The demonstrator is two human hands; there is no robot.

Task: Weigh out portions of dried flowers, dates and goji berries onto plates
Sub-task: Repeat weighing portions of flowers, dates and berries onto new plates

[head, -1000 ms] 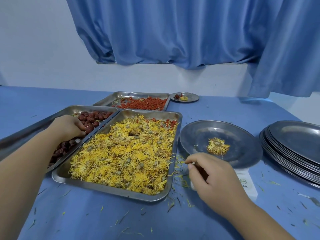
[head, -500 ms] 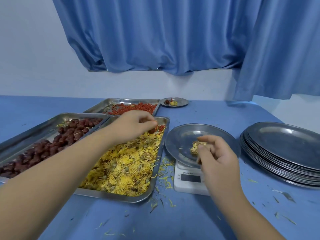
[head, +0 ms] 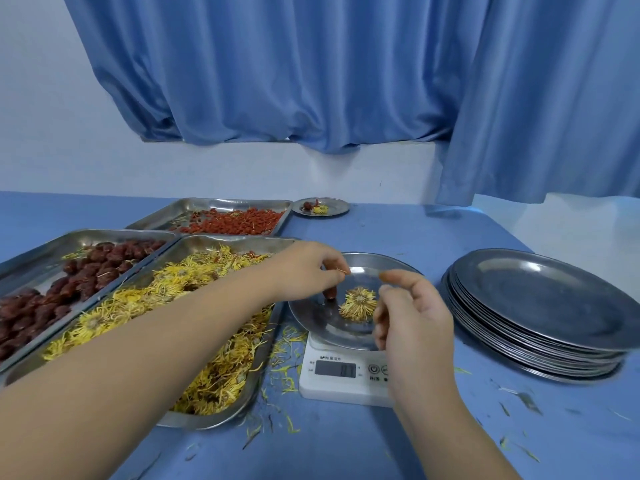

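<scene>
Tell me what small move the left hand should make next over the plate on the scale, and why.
Probably lift the left hand clear of the plate. The date under it seems to rest on the plate beside the dried flower; whether fingers grip it is unclear. A clear plate lets the scale read.

Left hand (head: 311, 271): from date tray (head: 52, 244) to over plate (head: 389, 268).
Date (head: 330, 293): now on plate, under left hand.
Right hand (head: 412, 317): lifted off flower (head: 358, 303).

scale display (head: 335, 369): digits unreadable | date tray (head: 38, 258): cut off at left
</scene>
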